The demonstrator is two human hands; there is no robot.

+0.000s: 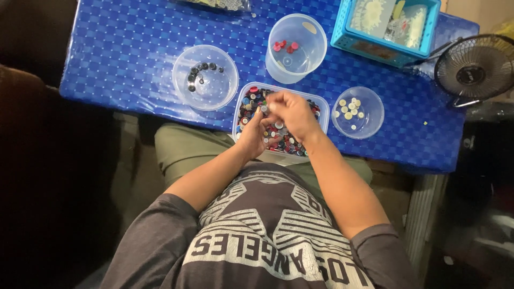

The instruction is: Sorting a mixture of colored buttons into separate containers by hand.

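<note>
left hand (252,136) in clear rectangular plastic tub of mixed buttons (319,108), grip unclear | right hand (292,113) at 1 o'clock, fingertips pinched, contents unclear | round clear bowl of black buttons (205,77) at 10 o'clock

Blue checked table cover (134,48), small black fan (475,68), dim surrounding floor
</note>
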